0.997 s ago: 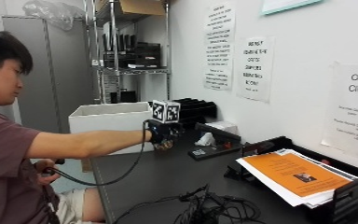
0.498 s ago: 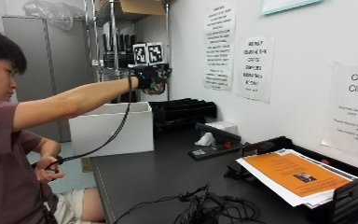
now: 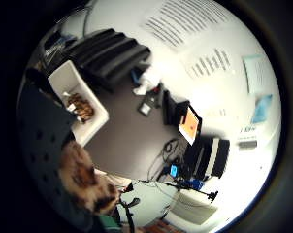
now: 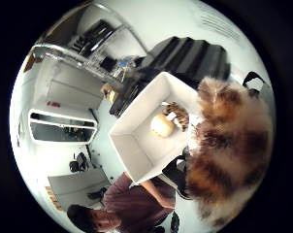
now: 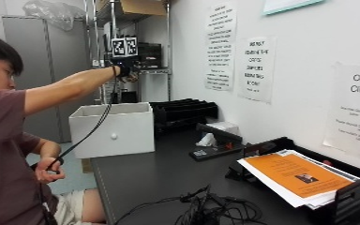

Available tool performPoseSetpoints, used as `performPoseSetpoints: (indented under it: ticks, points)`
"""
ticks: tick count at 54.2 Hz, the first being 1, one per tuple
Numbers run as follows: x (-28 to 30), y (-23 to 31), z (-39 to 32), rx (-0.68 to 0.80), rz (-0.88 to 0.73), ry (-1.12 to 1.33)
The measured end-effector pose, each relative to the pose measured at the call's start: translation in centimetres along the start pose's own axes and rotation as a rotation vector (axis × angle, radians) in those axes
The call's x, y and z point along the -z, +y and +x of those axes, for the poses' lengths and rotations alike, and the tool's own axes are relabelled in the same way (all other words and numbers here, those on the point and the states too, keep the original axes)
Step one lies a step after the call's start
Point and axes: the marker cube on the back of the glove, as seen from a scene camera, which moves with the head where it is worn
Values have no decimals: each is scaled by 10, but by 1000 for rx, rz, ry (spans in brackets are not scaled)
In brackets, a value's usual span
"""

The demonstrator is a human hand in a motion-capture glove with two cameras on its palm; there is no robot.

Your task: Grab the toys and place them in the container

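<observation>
A person sits at a dark table (image 5: pixel 149 178) with the right hand (image 5: pixel 125 71) held up high, right over a white box (image 5: pixel 112 129). The hand holds a fuzzy brown and orange toy (image 4: pixel 229 150), and the fingers are curled round it. The toy is close to the palm and up in the air over the box, not in it. Down in the box lie two more toys, a striped one (image 4: pixel 178 114) and a round cream one (image 4: pixel 162 125), just beside each other. The box stands at the end of the table. Black trays (image 5: pixel 185 111) sit just behind it by the wall. Farther along the table are a small white thing (image 5: pixel 208 139), a black tray with orange paper (image 5: pixel 292 176) on top, and a bunch of black wires (image 5: pixel 211 211) near the table's front edge. Paper signs (image 5: pixel 221 47) hang on the wall. The bare hand (image 5: pixel 48 169) is down low by the person's side and holds a black cable (image 5: pixel 83 138).
</observation>
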Motion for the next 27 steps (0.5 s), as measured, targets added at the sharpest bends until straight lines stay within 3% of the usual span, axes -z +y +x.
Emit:
performPoseSetpoints:
  ticks: [13, 23, 27]
  points:
    - [-27, -12, -99, 321, 21, -124]
    - [-50, -10, -139, 339, -96, -108]
    - [-55, -9, -149, 414, -125, -104]
